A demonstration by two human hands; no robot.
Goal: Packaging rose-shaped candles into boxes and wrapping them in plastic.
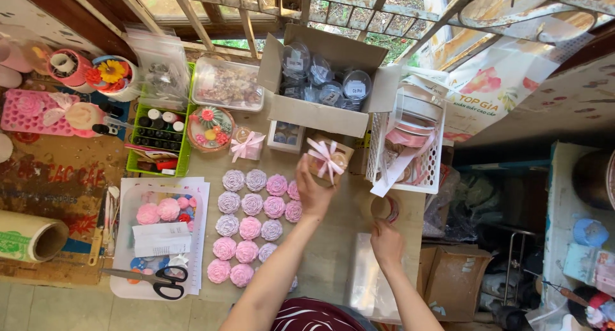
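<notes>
Left hand (313,193) closed around small ribboned gift box (327,162), lifted above rows of pink and purple flower soaps (250,228). Right hand (386,242) pinching tape roll (384,209), fingers curled shut.

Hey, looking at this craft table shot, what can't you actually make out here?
- Head view: front of the ribboned gift box, hidden by the left hand.
- Tape roll: partly covered by the right hand.
- Lidded cups in the cardboard box: contents too small.
- Paper roll: cut by the left edge.
</notes>
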